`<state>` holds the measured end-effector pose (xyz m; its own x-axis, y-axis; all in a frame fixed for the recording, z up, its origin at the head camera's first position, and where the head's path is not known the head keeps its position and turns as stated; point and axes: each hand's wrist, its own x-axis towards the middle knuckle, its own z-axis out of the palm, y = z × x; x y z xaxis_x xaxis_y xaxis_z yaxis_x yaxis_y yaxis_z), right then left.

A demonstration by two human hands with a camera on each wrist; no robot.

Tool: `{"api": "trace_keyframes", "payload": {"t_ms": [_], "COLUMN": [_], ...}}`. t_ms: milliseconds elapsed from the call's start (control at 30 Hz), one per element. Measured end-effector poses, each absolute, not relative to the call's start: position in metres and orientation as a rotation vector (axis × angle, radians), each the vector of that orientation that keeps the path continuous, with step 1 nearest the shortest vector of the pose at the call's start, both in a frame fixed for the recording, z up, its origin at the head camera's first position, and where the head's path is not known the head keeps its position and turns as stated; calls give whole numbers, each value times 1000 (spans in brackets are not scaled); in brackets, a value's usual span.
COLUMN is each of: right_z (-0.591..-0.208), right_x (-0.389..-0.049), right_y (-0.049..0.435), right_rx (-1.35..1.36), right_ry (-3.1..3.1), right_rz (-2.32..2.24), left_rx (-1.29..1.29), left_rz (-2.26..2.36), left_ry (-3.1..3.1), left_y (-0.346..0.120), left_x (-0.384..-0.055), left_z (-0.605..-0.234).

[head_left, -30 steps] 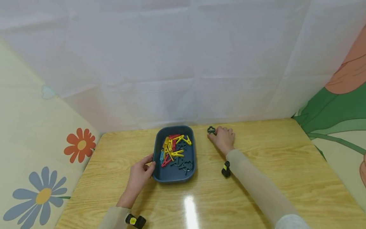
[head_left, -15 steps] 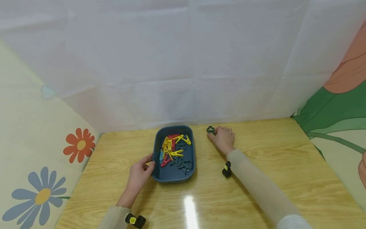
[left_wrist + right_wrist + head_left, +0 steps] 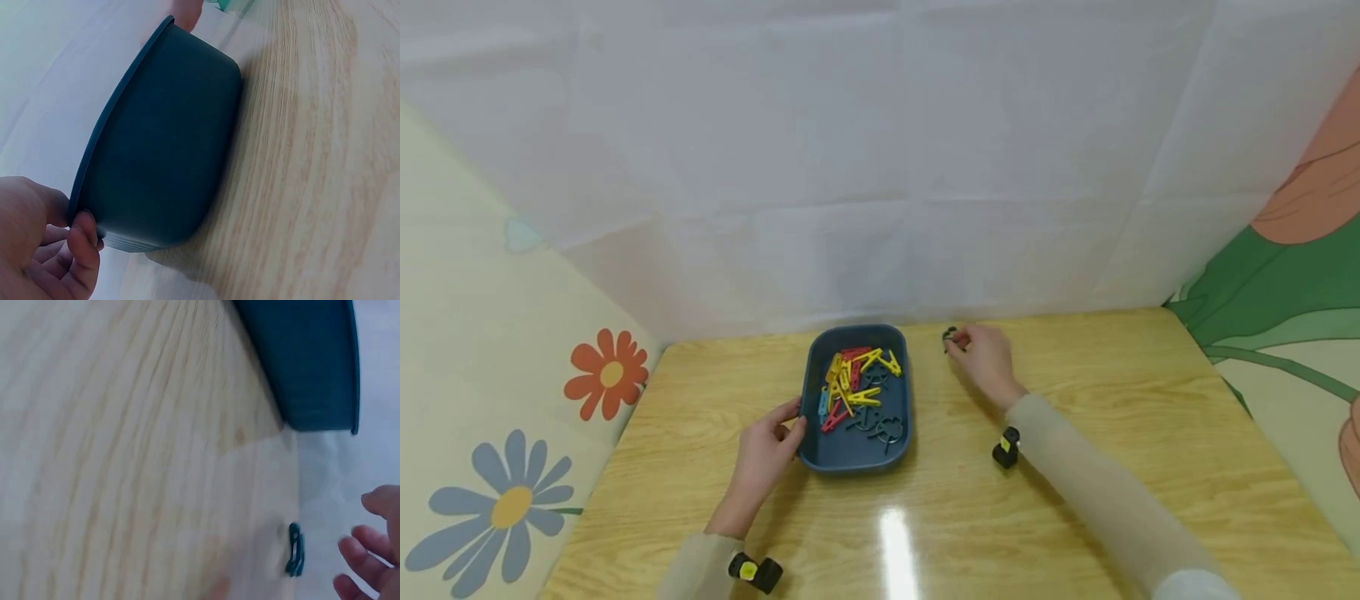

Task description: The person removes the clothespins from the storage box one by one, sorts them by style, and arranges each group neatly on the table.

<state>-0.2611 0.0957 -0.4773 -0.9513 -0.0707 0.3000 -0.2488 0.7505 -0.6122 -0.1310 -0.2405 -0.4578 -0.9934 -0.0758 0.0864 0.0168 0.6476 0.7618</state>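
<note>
A dark blue plastic bin (image 3: pixel 850 458) stands on the wooden table. Inside it lie yellow clothespins (image 3: pixel 865 398), red clothespins (image 3: pixel 837 417), a light blue one (image 3: pixel 823 403) and several dark green ring clips (image 3: pixel 890 430). My left hand (image 3: pixel 766 450) holds the bin's left side at the rim, thumb and fingers on either face. Right of the bin, my right hand (image 3: pixel 985 358) has its fingertips right at another dark green clip (image 3: pixel 949 337). In the right wrist view that clip (image 3: pixel 295 550) shows apart from the visible fingers, so I cannot tell whether they pinch it.
A white cloth wall (image 3: pixel 910 250) rises directly behind the table's back edge, close beyond the bin and clip. Painted flower panels (image 3: pixel 512 508) stand at the left and right. The wood-grain tabletop (image 3: pixel 1075 375) extends on both sides of the bin.
My right hand has shifted slightly, its fingertips drawn closer over the green clip, which now shows turned and partly covered. The left hand and bin stay in place.
</note>
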Motion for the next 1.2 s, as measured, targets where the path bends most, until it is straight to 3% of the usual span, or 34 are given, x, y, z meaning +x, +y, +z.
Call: {"api": "trace_keyframes", "payload": {"t_ms": [267, 767, 1200], "right_z": [-457, -442, -448], "right_x": [-247, -233, -232], "right_y": [81, 41, 21], "right_rx": [548, 1038, 1132], "right_ry": [-2664, -2722, -2840], "right_rz": [1131, 855, 496], "left_rx": [6, 8, 6], "left_rz": [-1276, -1293, -1294], "left_ry": [-2705, -2709, -2699], "left_y": [-240, -241, -240], "left_x": [-131, -129, -129], "left_z": [-458, -459, -459]}}
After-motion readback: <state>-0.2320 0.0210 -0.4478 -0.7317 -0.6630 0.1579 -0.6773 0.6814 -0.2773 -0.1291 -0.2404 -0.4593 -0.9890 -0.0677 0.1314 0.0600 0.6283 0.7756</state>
